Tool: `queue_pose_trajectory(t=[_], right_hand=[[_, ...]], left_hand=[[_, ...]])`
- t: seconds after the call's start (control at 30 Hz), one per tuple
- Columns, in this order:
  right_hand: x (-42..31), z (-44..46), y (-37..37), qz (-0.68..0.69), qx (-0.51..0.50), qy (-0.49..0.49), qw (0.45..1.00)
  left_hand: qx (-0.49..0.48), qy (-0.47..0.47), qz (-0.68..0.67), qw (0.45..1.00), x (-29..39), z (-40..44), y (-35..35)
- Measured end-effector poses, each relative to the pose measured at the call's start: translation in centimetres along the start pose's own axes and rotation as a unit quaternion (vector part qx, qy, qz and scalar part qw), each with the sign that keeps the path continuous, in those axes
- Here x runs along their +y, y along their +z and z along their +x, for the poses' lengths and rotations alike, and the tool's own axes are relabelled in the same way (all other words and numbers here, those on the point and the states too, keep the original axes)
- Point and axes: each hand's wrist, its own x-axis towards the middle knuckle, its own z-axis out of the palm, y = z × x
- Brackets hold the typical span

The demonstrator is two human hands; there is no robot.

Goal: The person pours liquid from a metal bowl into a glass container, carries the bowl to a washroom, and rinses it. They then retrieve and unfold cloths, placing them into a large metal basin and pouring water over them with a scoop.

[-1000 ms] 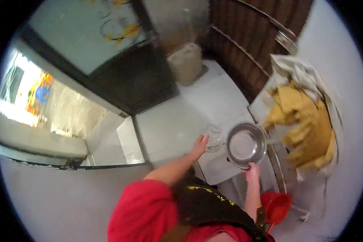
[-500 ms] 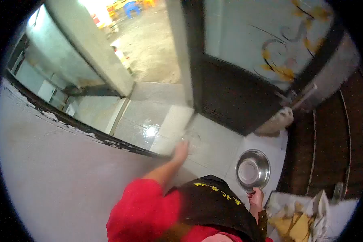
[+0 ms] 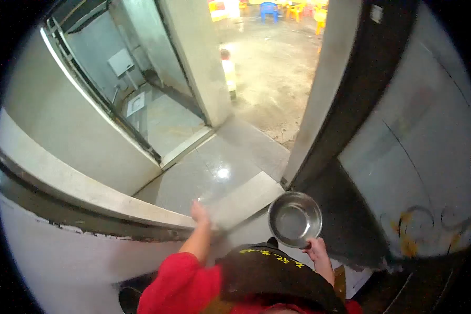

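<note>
A shiny metal basin (image 3: 294, 221) hangs in front of me at the right, its opening facing up. My right hand (image 3: 316, 248) is closed on the near rim of this basin. No contents show inside it. Out to the left, my left hand (image 3: 199, 211) is beside the edge of the door frame, over the floor. Blur hides its fingers, so I cannot make out whether they hold anything. A black apron (image 3: 267, 264) with yellow lettering covers my front, over red sleeves.
A pale threshold strip (image 3: 246, 201) crosses the doorway ahead. Wet grey tiles (image 3: 222, 152) lie beyond it, then a bright area with plastic chairs (image 3: 269, 11). A dark-framed door (image 3: 350, 204) stands on the right. Another doorway (image 3: 165, 120) opens at left.
My view has turned toward the doorway, and I have moved closer to it. The basin has come along in my right hand. My left hand now appears farther left, by the door frame.
</note>
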Motion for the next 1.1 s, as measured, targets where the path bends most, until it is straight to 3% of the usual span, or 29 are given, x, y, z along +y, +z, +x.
queue_pose_trajectory(t=[0.03, 0.13, 0.23, 0.43, 0.53, 0.6, 0.63, 0.67, 0.77, 0.83, 0.87, 1.1], right_hand=[[-3.3, 0.5, 2.0, -0.021, -0.053, 0.013, 0.998], [-7.0, 4.7, 6.3, -0.067, -0.128, 0.02, 0.989], [-11.1, 8.7, 11.5, -0.089, -0.182, 0.056, 0.978], [-16.1, 15.2, 21.3, -0.046, -0.185, 0.07, 0.979], [-19.8, 17.9, 25.8, 0.039, -0.169, 0.068, 0.982], [-22.4, 20.9, 30.3, 0.039, -0.12, 0.072, 0.989], [-22.0, 23.4, 31.4, 0.059, -0.044, 0.085, 0.994], [-22.9, 25.3, 31.5, 0.057, -0.058, 0.099, 0.992], [-29.2, 28.4, 37.4, 0.175, -0.028, 0.079, 0.981], [-30.7, 32.2, 39.2, 0.237, 0.011, 0.044, 0.97], [-32.5, 33.3, 40.6, 0.261, 0.045, 0.042, 0.963], [-43.9, 40.4, 42.6, 0.282, 0.138, -0.05, 0.948]], left_hand=[[0.082, 0.038, 0.067, 0.994, 0.5, 0.2, 0.5], [0.12, -0.027, -0.014, 0.992, 3.2, 0.0, 0.6], [0.172, -0.009, -0.031, 0.985, 0.9, 5.5, 0.7], [0.202, -0.016, -0.014, 0.979, 6.0, 8.1, 7.4], [0.167, -0.009, 0.095, 0.981, 3.4, 14.3, 10.4], [0.125, 0.011, 0.097, 0.987, 3.3, 20.4, 14.7], [0.103, 0.025, 0.102, 0.989, 3.1, 22.2, 15.5], [0.085, 0.022, 0.112, 0.99, 2.5, 22.6, 16.6], [-0.003, 0.03, 0.089, 0.996, 5.6, 28.3, 25.7], [-0.031, -0.02, 0.244, 0.969, 7.8, 29.9, 29.9], [-0.049, -0.012, 0.255, 0.966, 9.3, 30.7, 32.5], [-0.194, -0.051, 0.111, 0.973, 17.7, 30.7, 49.6]])
